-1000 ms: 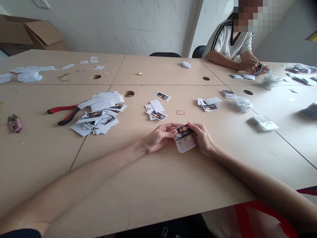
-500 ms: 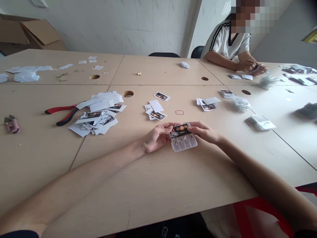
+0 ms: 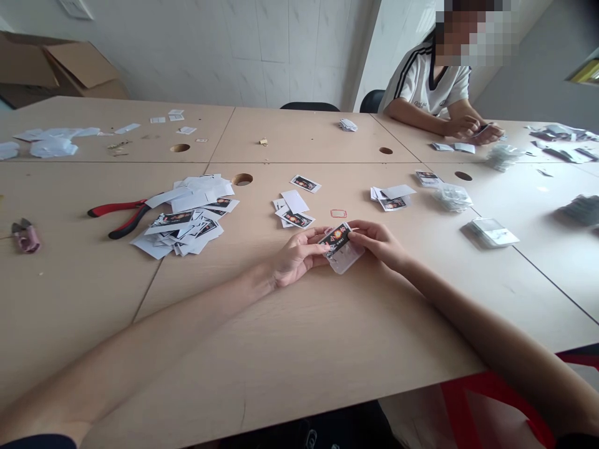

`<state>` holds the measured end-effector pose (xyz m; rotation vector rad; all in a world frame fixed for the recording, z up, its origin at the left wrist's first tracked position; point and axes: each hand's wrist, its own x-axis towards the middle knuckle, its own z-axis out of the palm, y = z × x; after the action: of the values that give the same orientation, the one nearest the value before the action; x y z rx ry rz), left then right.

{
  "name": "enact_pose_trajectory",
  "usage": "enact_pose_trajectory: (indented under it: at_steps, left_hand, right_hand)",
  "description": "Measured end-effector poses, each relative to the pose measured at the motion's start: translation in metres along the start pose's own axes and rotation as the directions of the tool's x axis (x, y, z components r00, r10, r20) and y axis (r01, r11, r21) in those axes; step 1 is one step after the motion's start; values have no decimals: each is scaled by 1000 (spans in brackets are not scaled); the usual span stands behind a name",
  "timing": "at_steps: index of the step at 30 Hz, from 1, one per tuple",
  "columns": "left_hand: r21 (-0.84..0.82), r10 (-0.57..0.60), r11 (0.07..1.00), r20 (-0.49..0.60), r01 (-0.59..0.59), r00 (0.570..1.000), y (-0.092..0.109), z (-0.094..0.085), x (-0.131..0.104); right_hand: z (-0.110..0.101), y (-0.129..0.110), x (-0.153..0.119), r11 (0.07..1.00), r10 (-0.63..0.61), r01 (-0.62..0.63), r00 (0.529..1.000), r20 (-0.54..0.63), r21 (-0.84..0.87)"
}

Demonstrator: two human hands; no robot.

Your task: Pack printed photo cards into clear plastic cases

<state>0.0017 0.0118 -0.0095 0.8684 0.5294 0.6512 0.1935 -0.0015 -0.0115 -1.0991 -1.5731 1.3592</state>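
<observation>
At centre near side, the printed card [image 3: 337, 239] lies over the clear box [image 3: 347, 260], slanting lengthwise near-left to far-right; left hand [image 3: 296, 258] and right hand [image 3: 380, 243] grasp opposite ends.

Compared with half a second ago, you've swung the clear case [image 3: 347, 259] and printed card [image 3: 337, 239] from near-level to slanted, right end up.

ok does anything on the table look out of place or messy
The heap of cards on the left looks untidy, its cards lying at all angles. A red-and-black-handled tool sticks out from it, its head hidden by cards, which seems an odd spot for it. Nothing looks clearly damaged.
</observation>
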Motion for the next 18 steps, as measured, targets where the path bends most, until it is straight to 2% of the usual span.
enact_pose_trajectory:
  at_steps: [4, 7, 12, 18]
  left_hand:
    - [87, 93, 992, 8, -94, 996, -3, 3, -1]
    - [149, 145, 978, 3, -144, 989, -5, 5, -2]
    - [136, 150, 979, 28, -153, 988, -5, 3, -1]
    - [166, 161, 970, 96, -175, 982, -3, 4, -2]
  right_hand:
    - [11, 5, -2, 981, -141, 115, 976, -163, -158]
    - [16, 6, -3, 945, -217, 154, 955, -202, -287]
    - [19, 5, -5, 934, -159, 101, 976, -146, -342]
    - [25, 3, -8, 850, -175, 35, 960, -220, -525]
